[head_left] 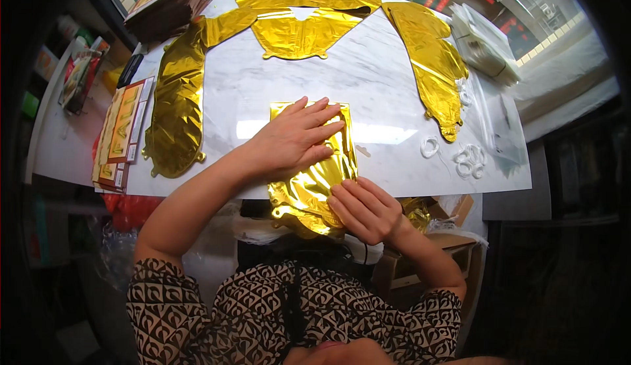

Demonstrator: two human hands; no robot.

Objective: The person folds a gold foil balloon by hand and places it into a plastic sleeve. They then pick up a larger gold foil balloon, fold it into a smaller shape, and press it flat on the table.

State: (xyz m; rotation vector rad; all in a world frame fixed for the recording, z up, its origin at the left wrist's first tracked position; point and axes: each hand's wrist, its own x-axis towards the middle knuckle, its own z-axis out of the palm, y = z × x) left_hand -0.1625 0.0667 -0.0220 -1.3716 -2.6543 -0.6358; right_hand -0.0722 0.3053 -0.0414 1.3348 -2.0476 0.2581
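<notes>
A folded gold foil balloon (pixel 309 184) lies in front of me, its near end with rounded tabs hanging over the table's front edge. My left hand (pixel 296 135) rests flat on its upper part, fingers spread and pointing to the far right. At the balloon's lower right edge lies my right hand (pixel 365 210), with its fingers stretched out side by side on the foil; its thumb is hidden. Flat gold foil balloons surround this spot: a long one (pixel 176 99) at left, a joined piece (pixel 299 33) at the back and another (pixel 430 59) at right.
Printed cards (pixel 121 132) are stacked at the table's left edge, below a tall brown stack (pixel 167 3). On the right are coils of white string (pixel 470 161) and clear plastic sleeves (pixel 483 43). An open cardboard box (pixel 427 260) stands below the white marbled table (pixel 243 79).
</notes>
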